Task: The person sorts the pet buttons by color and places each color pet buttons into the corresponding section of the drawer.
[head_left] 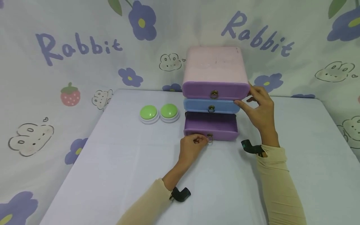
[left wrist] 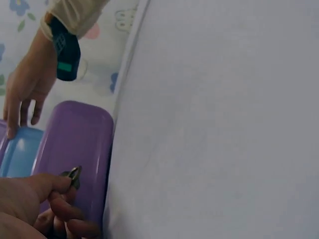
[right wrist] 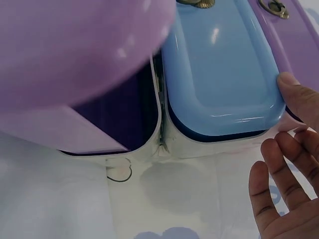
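Note:
A small pink cabinet [head_left: 215,64] has three drawers stacked one above another. Its bottom purple drawer [head_left: 222,135] is pulled out, and the inside that shows holds nothing visible. My left hand [head_left: 189,148] pinches the brass ring pull [left wrist: 75,175] of that drawer between thumb and fingertips. The blue middle drawer [right wrist: 229,64] and the purple top drawer [head_left: 230,90] are closed or nearly so. At the cabinet's right side is my right hand [head_left: 261,107], its thumb touching the blue drawer's edge and the other fingers loosely bent beside the cabinet.
Two green push buttons with white bases, a left one [head_left: 148,112] and a right one [head_left: 169,111], stand left of the cabinet on the white table [head_left: 118,156]. A printed cloth [head_left: 92,18] hangs behind the table.

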`<state>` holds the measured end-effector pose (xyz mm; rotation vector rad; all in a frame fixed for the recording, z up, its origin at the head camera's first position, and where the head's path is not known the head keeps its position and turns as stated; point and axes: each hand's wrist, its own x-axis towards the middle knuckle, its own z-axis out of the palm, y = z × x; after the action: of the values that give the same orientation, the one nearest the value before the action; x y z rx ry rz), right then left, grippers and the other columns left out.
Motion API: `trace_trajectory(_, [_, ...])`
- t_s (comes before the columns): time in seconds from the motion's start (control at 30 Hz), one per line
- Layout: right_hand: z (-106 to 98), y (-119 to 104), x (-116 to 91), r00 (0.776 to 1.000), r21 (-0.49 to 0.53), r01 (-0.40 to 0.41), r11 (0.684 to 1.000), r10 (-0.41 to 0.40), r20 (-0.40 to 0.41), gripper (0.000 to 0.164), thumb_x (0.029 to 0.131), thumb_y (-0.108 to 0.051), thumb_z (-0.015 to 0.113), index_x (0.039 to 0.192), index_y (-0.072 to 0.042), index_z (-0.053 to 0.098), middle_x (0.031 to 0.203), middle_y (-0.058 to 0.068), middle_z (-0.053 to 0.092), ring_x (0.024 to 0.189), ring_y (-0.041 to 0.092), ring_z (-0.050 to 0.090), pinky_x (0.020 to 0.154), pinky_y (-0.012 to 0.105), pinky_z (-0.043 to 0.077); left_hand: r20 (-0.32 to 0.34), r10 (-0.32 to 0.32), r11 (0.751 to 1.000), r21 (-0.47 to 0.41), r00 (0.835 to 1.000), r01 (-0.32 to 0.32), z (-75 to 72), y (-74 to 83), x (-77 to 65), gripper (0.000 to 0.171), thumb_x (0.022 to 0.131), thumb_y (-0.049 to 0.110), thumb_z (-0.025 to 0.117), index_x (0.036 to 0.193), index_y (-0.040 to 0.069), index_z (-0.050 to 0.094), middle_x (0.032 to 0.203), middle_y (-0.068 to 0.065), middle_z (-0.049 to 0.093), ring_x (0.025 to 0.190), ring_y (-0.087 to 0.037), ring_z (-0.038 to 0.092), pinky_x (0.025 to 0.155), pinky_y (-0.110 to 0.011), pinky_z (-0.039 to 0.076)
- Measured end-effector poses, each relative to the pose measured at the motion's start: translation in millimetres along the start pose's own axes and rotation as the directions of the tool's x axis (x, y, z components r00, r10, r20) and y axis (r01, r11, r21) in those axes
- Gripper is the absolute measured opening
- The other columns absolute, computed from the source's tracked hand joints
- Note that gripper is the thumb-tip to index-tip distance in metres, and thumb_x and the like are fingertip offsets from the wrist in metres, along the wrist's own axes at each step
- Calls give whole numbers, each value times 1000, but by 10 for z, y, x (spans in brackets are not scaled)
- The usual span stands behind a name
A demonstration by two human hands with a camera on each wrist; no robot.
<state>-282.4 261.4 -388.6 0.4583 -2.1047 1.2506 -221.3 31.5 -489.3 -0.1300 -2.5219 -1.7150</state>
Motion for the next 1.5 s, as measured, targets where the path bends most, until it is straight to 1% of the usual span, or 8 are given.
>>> trace_trajectory(0.17, [-9, 18, -1, 1000, 4, -2, 1000, 2, -2, 74, 72, 16, 82, 139, -3, 57, 110, 19, 59, 93, 0, 52, 81, 20, 47, 9, -7, 1000, 0, 1000, 7, -15, 13, -106, 5, 86, 9, 75, 83, 6, 77, 71, 3, 66, 63, -5, 55, 58, -18, 46])
trace_trajectory(0.43, [-5, 29, -11, 1000, 25, 3, 1000, -2, -2, 73, 72, 15, 82, 139, -3, 57, 109, 16, 59, 94, 23, 55, 81, 22, 48, 22, -35, 999, -5, 999, 36, -47, 52, -269, 6, 86, 10, 76, 80, 8, 76, 68, 6, 63, 60, -4, 54, 56, -18, 45])
trace_trajectory(0.67, [0, 4, -9, 1000, 17, -7, 1000, 7, -1, 74, 72, 15, 82, 139, -4, 57, 111, 16, 59, 94, 6, 53, 81, 19, 47, 26, -48, 999, -8, 998, 49, -75, 82, -389, 6, 86, 12, 77, 81, 9, 76, 68, 7, 63, 61, -5, 55, 56, -19, 47])
trace_trajectory(0.87, [-2, 21, -19, 1000, 25, -4, 1000, 5, -5, 72, 73, 14, 82, 138, -4, 58, 110, 11, 59, 96, 10, 54, 81, 20, 47, 33, -56, 998, -17, 998, 57, -66, 72, -476, 6, 87, 11, 75, 81, 10, 76, 66, 7, 62, 58, -5, 54, 54, -19, 46])
trace_trajectory(1.1, [16, 333, -4, 1000, 15, -14, 1000, 14, 4, 79, 71, 10, 86, 140, -16, 59, 113, 5, 59, 98, 7, 55, 81, 22, 48, 32, -69, 997, -35, 997, 70, -68, 91, -551, 6, 87, 11, 75, 81, 10, 76, 65, 6, 62, 57, -5, 54, 52, -19, 45])
trace_trajectory(1.23, [14, 386, 9, 1000, 25, -10, 1000, 10, 2, 80, 70, 9, 86, 140, -19, 59, 113, 2, 59, 98, 7, 55, 81, 20, 48, 39, -74, 996, -41, 996, 76, -83, 112, -570, 5, 86, 13, 77, 82, 10, 76, 67, 7, 61, 60, -5, 54, 53, -20, 45])
trace_trajectory(1.37, [23, 380, 0, 1000, 28, -7, 1000, 7, -1, 80, 70, 12, 85, 140, -16, 59, 112, 1, 59, 97, 7, 55, 81, 20, 48, 79, -74, 996, -40, 994, 77, -215, 137, -608, 8, 89, 22, 77, 90, 14, 77, 75, 8, 63, 68, -6, 56, 59, -21, 47])
trace_trajectory(1.5, [25, 377, -2, 1000, 23, 6, 1000, -6, -3, 79, 69, 16, 84, 139, -10, 59, 111, 4, 59, 97, 9, 55, 80, 20, 48, 67, -7, 997, -75, 998, 12, -560, 210, -603, 13, 91, 24, 75, 101, 16, 78, 82, 5, 67, 72, -11, 60, 63, -23, 50])
